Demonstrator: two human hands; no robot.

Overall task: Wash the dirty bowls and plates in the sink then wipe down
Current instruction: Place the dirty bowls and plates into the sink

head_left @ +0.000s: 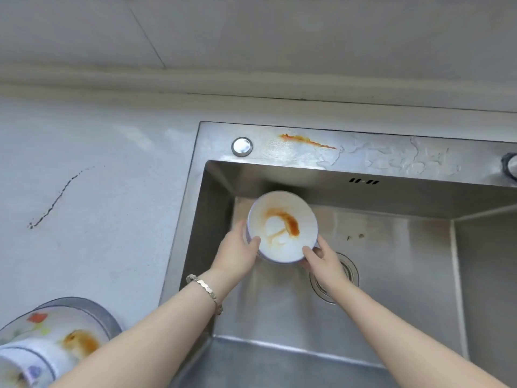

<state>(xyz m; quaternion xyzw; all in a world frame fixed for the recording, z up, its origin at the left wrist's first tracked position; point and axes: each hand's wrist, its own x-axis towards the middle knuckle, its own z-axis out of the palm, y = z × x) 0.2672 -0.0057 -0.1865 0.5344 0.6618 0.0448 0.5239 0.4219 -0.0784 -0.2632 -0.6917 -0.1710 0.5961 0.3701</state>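
Observation:
A white bowl (pixel 282 247) with an orange sauce smear inside is held over the left part of the steel sink (pixel 279 312). My left hand (pixel 237 252) grips its left rim, thumb on the inner edge. My right hand (pixel 326 261) grips the right rim from below, thumb over the edge. At the bottom left, on the counter, stand a flowered plate (pixel 42 326) with an orange stain and a white bowl (pixel 25 365) with blue trim on top of it.
The grey counter (pixel 98 191) spreads to the left, with a dark crack-like mark (pixel 56 200). An orange smear (pixel 305 140) lies on the sink's wet back ledge beside a round steel cap (pixel 242 147). The drain (pixel 345 275) sits under my right hand. A dark knob (pixel 510 166) is at the right edge.

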